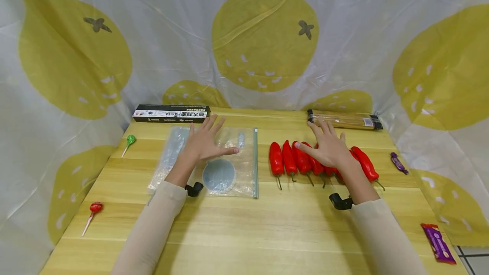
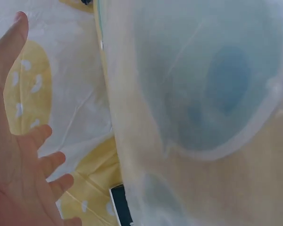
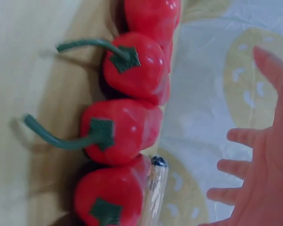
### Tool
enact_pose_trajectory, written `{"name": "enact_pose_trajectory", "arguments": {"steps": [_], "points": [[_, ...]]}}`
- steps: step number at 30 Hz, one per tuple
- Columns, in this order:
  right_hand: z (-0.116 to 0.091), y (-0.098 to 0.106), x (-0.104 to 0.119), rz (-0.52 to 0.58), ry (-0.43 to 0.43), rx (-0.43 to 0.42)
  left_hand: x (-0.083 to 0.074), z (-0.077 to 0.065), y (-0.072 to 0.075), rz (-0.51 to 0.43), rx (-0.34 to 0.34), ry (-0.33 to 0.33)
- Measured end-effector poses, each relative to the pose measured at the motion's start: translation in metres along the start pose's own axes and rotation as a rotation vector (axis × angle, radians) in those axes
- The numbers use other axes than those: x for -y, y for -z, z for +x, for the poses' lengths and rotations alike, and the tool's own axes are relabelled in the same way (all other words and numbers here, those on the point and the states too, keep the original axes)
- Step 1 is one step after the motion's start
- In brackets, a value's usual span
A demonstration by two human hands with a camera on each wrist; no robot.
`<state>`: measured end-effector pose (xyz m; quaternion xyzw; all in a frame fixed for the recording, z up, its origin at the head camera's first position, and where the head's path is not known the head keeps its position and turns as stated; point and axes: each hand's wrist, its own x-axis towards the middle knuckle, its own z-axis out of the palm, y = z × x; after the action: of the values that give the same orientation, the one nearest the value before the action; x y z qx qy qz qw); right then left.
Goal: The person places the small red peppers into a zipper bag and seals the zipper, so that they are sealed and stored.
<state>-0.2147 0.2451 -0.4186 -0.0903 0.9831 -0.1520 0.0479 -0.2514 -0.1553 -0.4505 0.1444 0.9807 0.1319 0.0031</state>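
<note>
Our left hand (image 1: 205, 142) hangs spread and empty over the bag (image 1: 219, 175), right hand (image 1: 329, 147) likewise over peppers (image 1: 303, 162), likely rowed for reach

sleeves (image 1: 154, 226): beige, long | left wrist-mount (image 1: 195, 189): black, angled | right wrist-mount (image 1: 339, 201): black, angled

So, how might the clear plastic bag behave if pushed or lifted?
The clear plastic bag probably flops: its film looks thin and wrinkled. Its greenish edge strip lies straight, so may bend less. Glossy highlights suggest the bag could slide.
</note>
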Motion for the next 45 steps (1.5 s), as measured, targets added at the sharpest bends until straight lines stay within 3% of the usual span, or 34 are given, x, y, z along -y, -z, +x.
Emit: {"name": "enact_pose_trajectory", "arguments": {"steps": [4, 8, 13, 16, 21, 26, 31, 37, 45], "points": [[-0.017, -0.006, 0.000, 0.092, 0.043, -0.070, -0.005, -0.006, -0.006, -0.116, -0.017, -0.092], [-0.036, -0.015, 0.007, 0.208, 0.076, -0.148, -0.010, -0.015, -0.018, -0.257, 0.027, -0.165], [-0.060, -0.026, 0.022, 0.355, 0.080, -0.267, -0.017, -0.023, -0.036, -0.444, 0.067, -0.184], [-0.075, -0.034, 0.032, 0.438, 0.056, -0.319, -0.022, -0.024, -0.046, -0.507, 0.080, -0.181], [-0.092, -0.049, 0.047, 0.551, -0.009, -0.314, -0.024, -0.026, -0.059, -0.461, 0.081, -0.188], [-0.098, -0.070, 0.055, 0.641, -0.063, -0.276, -0.024, -0.026, -0.067, -0.405, 0.040, -0.209], [-0.101, -0.089, 0.063, 0.720, -0.085, -0.278, -0.022, -0.027, -0.071, -0.416, -0.023, -0.205], [-0.105, -0.097, 0.077, 0.832, -0.068, -0.282, -0.022, -0.025, -0.075, -0.470, -0.080, -0.141], [-0.101, -0.110, 0.088, 0.792, -0.119, -0.257, -0.024, -0.024, -0.080, -0.525, -0.180, -0.105]]}}
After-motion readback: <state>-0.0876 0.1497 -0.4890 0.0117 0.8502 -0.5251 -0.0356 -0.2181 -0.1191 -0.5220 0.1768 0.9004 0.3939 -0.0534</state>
